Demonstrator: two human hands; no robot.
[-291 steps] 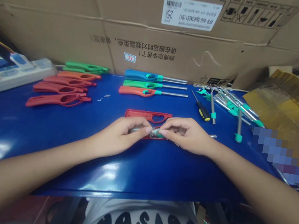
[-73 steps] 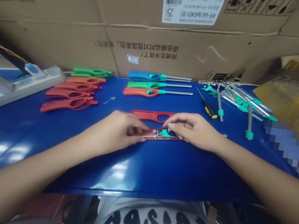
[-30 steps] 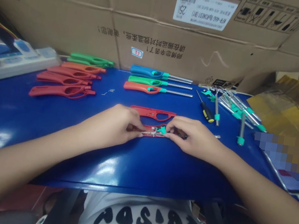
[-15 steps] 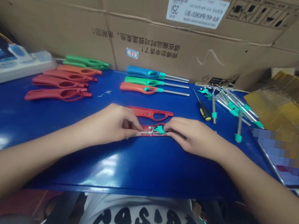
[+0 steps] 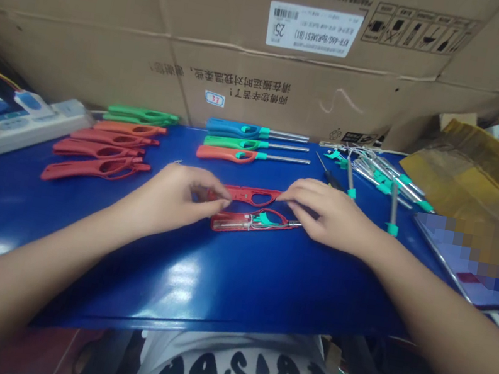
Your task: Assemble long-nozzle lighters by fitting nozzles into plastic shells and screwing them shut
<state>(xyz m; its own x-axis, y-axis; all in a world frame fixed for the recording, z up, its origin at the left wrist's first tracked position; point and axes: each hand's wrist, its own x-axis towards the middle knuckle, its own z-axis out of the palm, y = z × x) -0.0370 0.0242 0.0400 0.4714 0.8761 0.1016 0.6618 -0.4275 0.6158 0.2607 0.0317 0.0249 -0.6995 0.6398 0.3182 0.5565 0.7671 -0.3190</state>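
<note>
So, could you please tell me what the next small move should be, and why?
Perhaps lift the far red half toward the near red half: the left hand and right hand are at its two ends, while the near one lies open, green trigger showing.

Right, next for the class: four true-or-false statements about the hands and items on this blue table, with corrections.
1. The left hand is at the left end of the far red half-shell. True.
2. The right hand grips the screwdriver. False: it is at that half-shell's other end; the screwdriver lies beyond.
3. The near red half-shell is bare inside. False: it holds a teal piece and other parts.
4. In the middle row, the orange lighter lies nearer the person than the green lighter. True.
</note>
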